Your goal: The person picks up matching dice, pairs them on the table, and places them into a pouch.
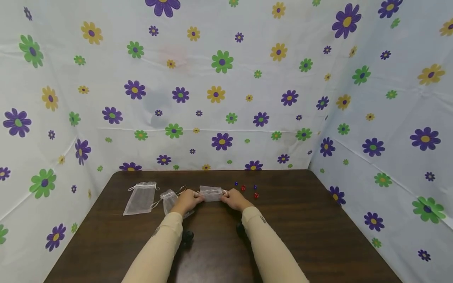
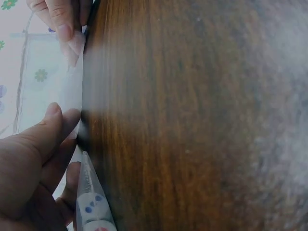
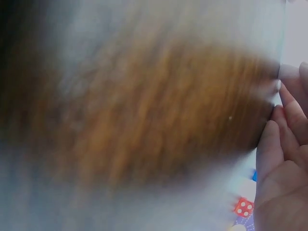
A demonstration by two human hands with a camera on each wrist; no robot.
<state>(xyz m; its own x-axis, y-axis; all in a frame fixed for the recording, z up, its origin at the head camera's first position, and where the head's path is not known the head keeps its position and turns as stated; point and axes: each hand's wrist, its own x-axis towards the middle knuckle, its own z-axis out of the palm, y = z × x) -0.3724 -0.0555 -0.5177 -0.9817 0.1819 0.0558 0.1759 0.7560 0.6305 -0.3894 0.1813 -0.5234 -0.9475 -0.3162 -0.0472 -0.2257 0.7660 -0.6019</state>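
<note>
Both hands hold a small sheer white drawstring bag point(image 1: 211, 193), stretched sideways between them at the tabletop. My left hand point(image 1: 187, 201) pinches its left end between thumb and fingers, as the left wrist view also shows. At the other end, my right hand point(image 1: 235, 198) pinches the bag near its white cord; in the right wrist view the fingertips point(image 3: 284, 79) are at the frame edge. A second sheer bag point(image 1: 169, 200) lies partly hidden beneath the left wrist. Inside it, white pieces with blue and red marks point(image 2: 95, 207) show through the mesh.
A third sheer bag point(image 1: 141, 198) lies flat at the left. Right of the right hand sit two red dice point(image 1: 256, 195) and two blue dice point(image 1: 255, 186). Dark rounded objects point(image 1: 187, 236) show beside the forearms. Flower-print cloth point(image 1: 221, 98) walls in the brown table point(image 1: 304, 243).
</note>
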